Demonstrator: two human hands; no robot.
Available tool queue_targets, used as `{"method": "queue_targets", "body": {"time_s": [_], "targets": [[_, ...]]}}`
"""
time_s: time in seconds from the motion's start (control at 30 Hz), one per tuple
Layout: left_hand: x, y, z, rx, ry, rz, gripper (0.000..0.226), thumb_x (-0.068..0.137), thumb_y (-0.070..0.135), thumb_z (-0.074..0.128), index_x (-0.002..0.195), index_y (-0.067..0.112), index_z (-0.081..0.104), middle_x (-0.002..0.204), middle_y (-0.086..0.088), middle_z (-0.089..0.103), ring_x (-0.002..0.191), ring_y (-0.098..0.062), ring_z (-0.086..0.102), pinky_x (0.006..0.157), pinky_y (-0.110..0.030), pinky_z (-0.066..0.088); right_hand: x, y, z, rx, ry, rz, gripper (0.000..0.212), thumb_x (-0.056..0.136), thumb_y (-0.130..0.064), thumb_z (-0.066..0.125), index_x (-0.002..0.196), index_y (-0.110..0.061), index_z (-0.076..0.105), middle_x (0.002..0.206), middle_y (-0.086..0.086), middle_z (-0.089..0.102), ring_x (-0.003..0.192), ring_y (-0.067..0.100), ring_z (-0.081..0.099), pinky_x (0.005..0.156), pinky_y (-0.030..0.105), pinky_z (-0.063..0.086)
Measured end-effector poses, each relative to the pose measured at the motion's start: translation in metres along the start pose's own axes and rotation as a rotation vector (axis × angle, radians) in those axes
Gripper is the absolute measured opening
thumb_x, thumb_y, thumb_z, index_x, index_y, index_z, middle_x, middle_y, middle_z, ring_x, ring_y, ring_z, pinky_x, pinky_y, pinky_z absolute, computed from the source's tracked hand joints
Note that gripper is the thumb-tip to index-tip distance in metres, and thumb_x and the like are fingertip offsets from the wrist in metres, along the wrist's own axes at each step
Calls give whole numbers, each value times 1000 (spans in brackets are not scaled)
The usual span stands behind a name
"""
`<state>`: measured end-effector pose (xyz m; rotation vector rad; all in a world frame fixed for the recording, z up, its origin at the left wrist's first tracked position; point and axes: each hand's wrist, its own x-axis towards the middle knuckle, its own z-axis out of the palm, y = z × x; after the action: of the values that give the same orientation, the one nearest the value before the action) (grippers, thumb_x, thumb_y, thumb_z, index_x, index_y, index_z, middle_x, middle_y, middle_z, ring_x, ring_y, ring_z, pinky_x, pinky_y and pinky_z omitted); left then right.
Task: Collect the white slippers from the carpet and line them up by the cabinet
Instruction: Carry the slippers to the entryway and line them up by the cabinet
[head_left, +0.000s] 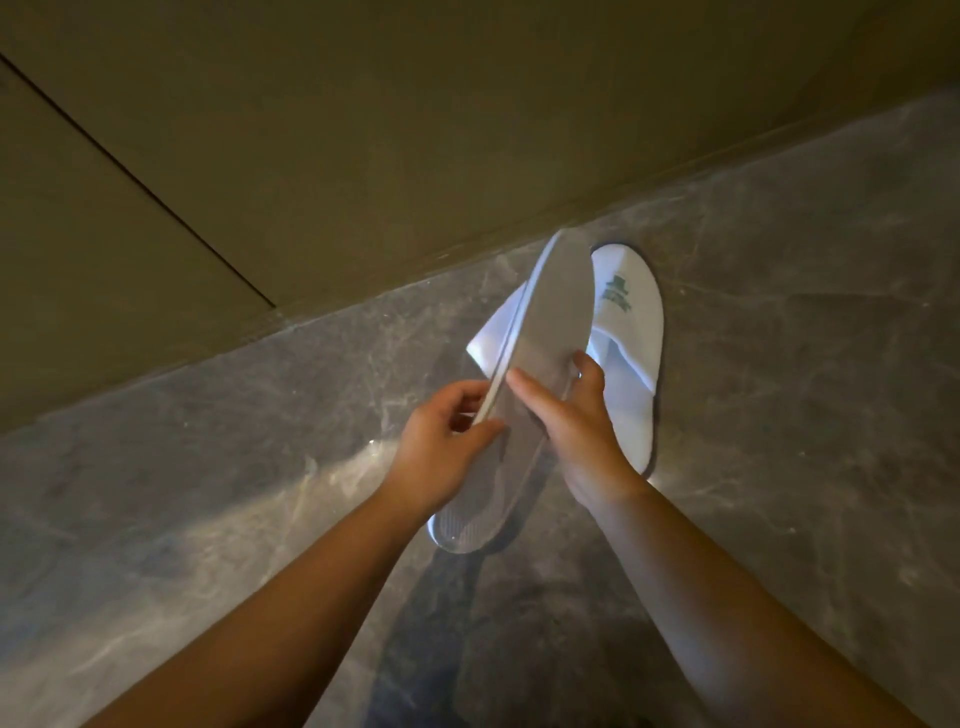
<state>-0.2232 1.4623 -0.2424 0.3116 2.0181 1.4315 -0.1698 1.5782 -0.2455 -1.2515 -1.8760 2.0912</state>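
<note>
Pinching the near edge of a raised slipper (550, 322), the fingers of the left hand (441, 441) curl round its rim, thumb on the grey sole side and fingertips behind it; the right hand (574, 415) presses its thumb (524, 392) flat along the same sole while its other fingers wrap round the far edge, so both hands are closed on this one slipper; it is held tilted on edge, sole facing the camera, its white upper showing as a fold on the left side; its toe points up toward the cabinet (260, 130). Below the hands a second slipper (467, 525) lies on the floor, grey sole up, partly hidden by the left wrist; whether the raised slipper touches it I cannot tell. Just to the right a third slipper (631, 332) lies flat and right way up, a green emblem on its white upper, toe close to the cabinet's base. All three are on the grey marbled floor (779, 364), which runs along the brown cabinet front; both bare forearms reach in from the bottom edge.
</note>
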Motion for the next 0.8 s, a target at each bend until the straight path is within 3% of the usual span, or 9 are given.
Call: {"method": "queue_targets", "body": {"time_s": [0.13,0.23,0.3,0.37,0.47,0.53,0.6,0.7,0.8], "targets": [[-5,9,1,-34,-123,38,31,76,6,62,97,29,60,97,4,65,87,-13,62,80,-24,51,4,-6,4,61,114,94,85,62,-37,75,131,-27,27,131,5,48,112,24,54,96,41,48],[-8,10,-6,-208,-152,-74,31,74,16,62,102,29,57,108,1,60,98,-16,58,87,-30,48,5,-10,-4,223,-41,153,68,72,-31,67,130,-24,32,118,6,56,102,24,59,83,43,54],[-10,6,-12,-286,-200,-299,55,66,37,60,117,23,47,120,-2,52,111,-21,51,95,-40,44,5,-16,-11,455,-216,151,50,75,-31,62,121,-18,47,94,2,62,83,17,63,62,31,55],[-17,1,-15,-389,-361,-475,68,65,46,66,123,16,45,113,-5,55,103,-21,54,88,-41,47,4,-17,-16,662,-357,168,36,66,-36,65,98,-21,67,83,-1,71,77,15,68,60,27,56],[-26,-4,-16,-596,-512,-514,43,71,36,66,106,13,57,95,-3,66,86,-15,65,76,-33,56,3,-9,-15,715,-391,201,36,62,-45,62,92,-27,70,84,-1,76,80,15,71,65,31,57],[-26,-8,-18,-645,-457,-498,39,65,26,64,102,14,59,100,-4,65,91,-16,66,78,-33,58,5,-2,-13,612,-388,264,36,73,-47,55,104,-32,61,89,-1,75,83,17,71,69,34,55],[-25,-14,-24,-617,-365,-470,34,67,21,64,100,17,58,103,-4,63,98,-21,62,79,-34,58,5,-1,-10,461,-396,248,23,81,-45,50,98,-34,61,84,-4,75,81,16,71,65,32,57],[-28,-24,-34,-512,-179,-446,18,79,12,59,94,21,56,99,-1,62,93,-18,60,64,-25,58,4,-4,0,332,-308,107,11,85,-23,53,84,-22,64,71,-6,73,72,10,69,56,21,55],[-35,-34,-46,-474,-9,-433,16,81,9,57,91,21,53,98,-3,60,92,-19,58,62,-26,54,1,-4,19,254,-250,60,19,83,-5,53,78,-19,63,76,-1,67,69,10,64,54,17,52]]}}
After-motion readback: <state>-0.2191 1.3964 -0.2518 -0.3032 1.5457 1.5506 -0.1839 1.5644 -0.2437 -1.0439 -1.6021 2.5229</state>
